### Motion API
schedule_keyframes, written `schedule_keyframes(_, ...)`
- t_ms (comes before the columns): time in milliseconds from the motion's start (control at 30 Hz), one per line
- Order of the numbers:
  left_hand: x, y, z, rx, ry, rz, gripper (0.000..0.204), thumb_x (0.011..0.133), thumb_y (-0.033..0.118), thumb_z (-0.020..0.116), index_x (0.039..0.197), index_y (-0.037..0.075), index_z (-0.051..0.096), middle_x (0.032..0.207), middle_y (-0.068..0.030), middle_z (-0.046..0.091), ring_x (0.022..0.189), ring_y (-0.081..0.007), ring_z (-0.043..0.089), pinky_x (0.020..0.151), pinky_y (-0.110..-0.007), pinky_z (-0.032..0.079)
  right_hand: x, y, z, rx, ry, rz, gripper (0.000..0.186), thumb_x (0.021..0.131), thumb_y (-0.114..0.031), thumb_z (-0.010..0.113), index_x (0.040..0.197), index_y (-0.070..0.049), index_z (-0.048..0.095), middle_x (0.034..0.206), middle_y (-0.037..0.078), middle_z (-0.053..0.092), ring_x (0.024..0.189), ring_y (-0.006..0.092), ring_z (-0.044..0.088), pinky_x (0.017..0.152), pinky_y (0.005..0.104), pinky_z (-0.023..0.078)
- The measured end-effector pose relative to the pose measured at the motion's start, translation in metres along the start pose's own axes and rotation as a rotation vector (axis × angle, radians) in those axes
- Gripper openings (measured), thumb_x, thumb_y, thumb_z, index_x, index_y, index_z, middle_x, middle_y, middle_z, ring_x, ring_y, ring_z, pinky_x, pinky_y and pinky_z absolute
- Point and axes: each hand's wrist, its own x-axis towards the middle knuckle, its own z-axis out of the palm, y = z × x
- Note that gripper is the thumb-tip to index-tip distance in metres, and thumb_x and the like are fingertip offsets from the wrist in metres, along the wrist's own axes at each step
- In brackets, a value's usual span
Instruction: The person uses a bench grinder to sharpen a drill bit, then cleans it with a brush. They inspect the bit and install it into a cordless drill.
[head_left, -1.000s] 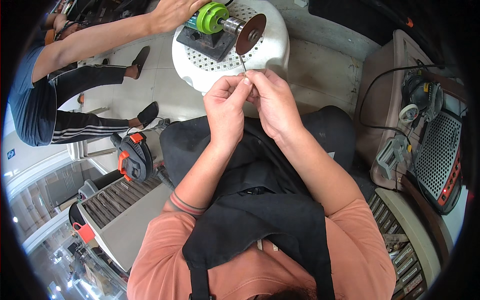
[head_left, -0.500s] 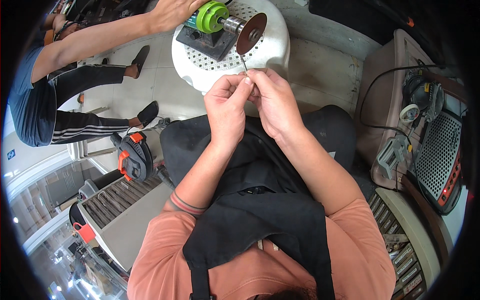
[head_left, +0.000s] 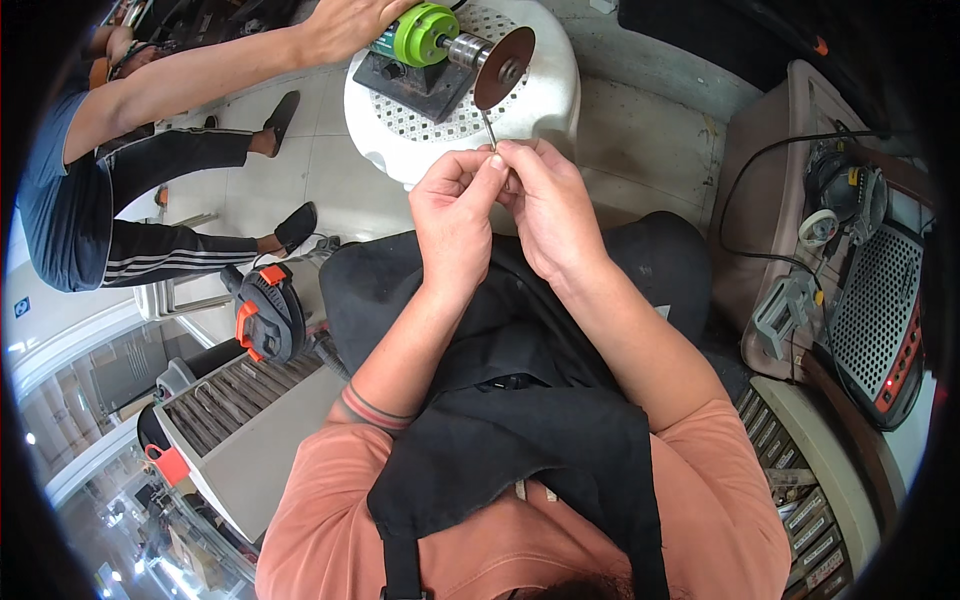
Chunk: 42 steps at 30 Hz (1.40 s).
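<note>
My left hand (head_left: 452, 208) and my right hand (head_left: 548, 205) meet in front of me, thumbs and fingers pinched together on a thin metal rod (head_left: 489, 128). The rod's far end points up at the lower edge of a brown cutting disc (head_left: 504, 70); whether they touch I cannot tell. That disc is mounted on the chuck of a green bench motor (head_left: 422, 36) with a black base (head_left: 415, 88). The motor stands on a white plastic stool (head_left: 385, 150). Another person's hand (head_left: 345, 25) rests on the motor. My fingers hide the rod's near end.
The other person (head_left: 60, 200) sits at the left. Beside my left knee is a black and orange vacuum cleaner (head_left: 270, 312), with a drawer cabinet (head_left: 262, 440) behind it. At the right stand a beige bin (head_left: 755, 170), a cable (head_left: 745, 170) and a perforated speaker-like box (head_left: 880, 290).
Almost nothing differs. Both hands keep their pinch on the rod, and the other person's hand stays on the motor.
</note>
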Motion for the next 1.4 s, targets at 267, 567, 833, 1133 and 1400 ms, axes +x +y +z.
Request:
schedule_keyframes(267,0.003,0.003,0.002,-0.009,-0.022,-0.020,0.012,0.100,0.005,0.070,0.104,-0.006,0.073,0.088,-0.0076,0.074,0.078,-0.0113,0.065,0.074,-0.026,0.051,0.006,0.003,-0.014,0.007,-0.073,0.033,0.015,0.105,-0.018,0.061,0.108,-0.004,0.065,0.100,0.004,0.067,0.090,0.0109,0.060,0.086,0.0299,0.049)
schedule_keyframes(567,0.003,0.005,0.003,0.007,-0.008,-0.029,0.012,0.100,0.006,0.071,0.103,-0.006,0.072,0.087,-0.0076,0.073,0.078,-0.0118,0.064,0.074,-0.026,0.051,0.003,-0.002,-0.001,0.053,-0.003,0.014,0.015,0.101,-0.015,0.064,0.099,0.000,0.061,0.084,0.002,0.056,0.075,0.0113,0.050,0.069,0.0285,0.042)
schedule_keyframes(833,0.005,0.004,0.003,0.008,-0.012,-0.010,0.011,0.102,0.005,0.068,0.099,-0.005,0.071,0.087,-0.0073,0.072,0.077,-0.0108,0.065,0.072,-0.025,0.053,0.003,-0.004,0.001,0.040,0.011,0.021,0.015,0.102,-0.015,0.064,0.099,-0.001,0.060,0.083,0.001,0.056,0.075,0.0110,0.050,0.069,0.0280,0.042)
schedule_keyframes(1133,0.006,0.006,0.003,0.006,-0.017,-0.007,0.012,0.102,0.005,0.069,0.100,-0.006,0.071,0.088,-0.0076,0.072,0.077,-0.0111,0.065,0.072,-0.026,0.053,0.004,-0.003,0.001,0.042,0.000,0.027,0.016,0.103,-0.016,0.064,0.099,-0.001,0.061,0.084,0.000,0.055,0.075,0.0106,0.050,0.068,0.0279,0.042)
schedule_keyframes(1400,0.005,0.006,0.003,0.014,-0.003,-0.017,0.011,0.101,0.005,0.069,0.099,-0.006,0.071,0.087,-0.0072,0.072,0.077,-0.0109,0.065,0.072,-0.026,0.053,0.005,-0.003,-0.001,0.046,-0.021,0.017,0.017,0.103,-0.017,0.064,0.101,-0.001,0.060,0.084,0.000,0.055,0.075,0.0106,0.050,0.068,0.0280,0.041)
